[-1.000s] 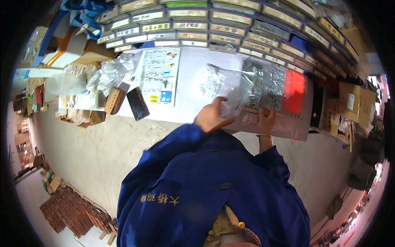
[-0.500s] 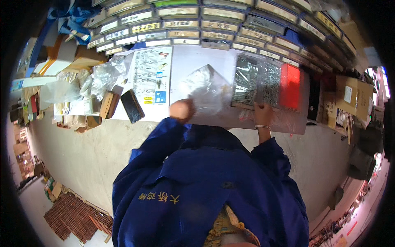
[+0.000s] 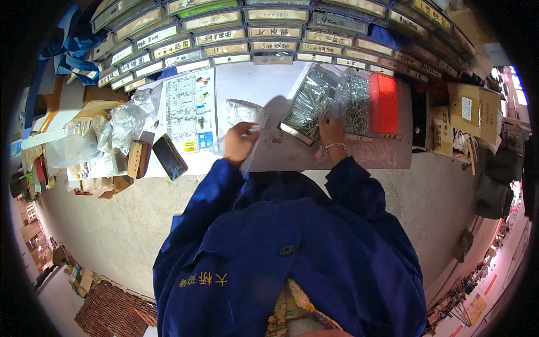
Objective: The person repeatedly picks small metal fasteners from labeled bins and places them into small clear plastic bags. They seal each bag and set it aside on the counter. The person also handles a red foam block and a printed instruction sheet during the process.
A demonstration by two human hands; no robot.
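Note:
My left hand (image 3: 240,143) is closed on a clear plastic bag (image 3: 240,112), pinching it near its edge above the white table sheet (image 3: 269,157). To its right, a shallow tray of long, thin metal pins (image 3: 309,101) sits askew, its near corner pointing toward me. My right hand (image 3: 331,133) has its fingers bent at that tray's right near edge and seems to grip it; the fingertips are partly hidden. Beside this hand stands a second tray of small metal pieces (image 3: 357,106), and past it a bright red tray (image 3: 384,104).
Rows of labelled drawers (image 3: 275,32) line the far side. A printed sheet (image 3: 188,112), a dark phone-like slab (image 3: 169,157), a wooden block with holes (image 3: 138,159) and crumpled plastic bags (image 3: 132,118) lie at left. A cardboard box (image 3: 476,112) stands at right.
The tray of long pins has turned askew, its near end moved left, with my right hand shifted left and away from me. The bag in my left hand has moved left.

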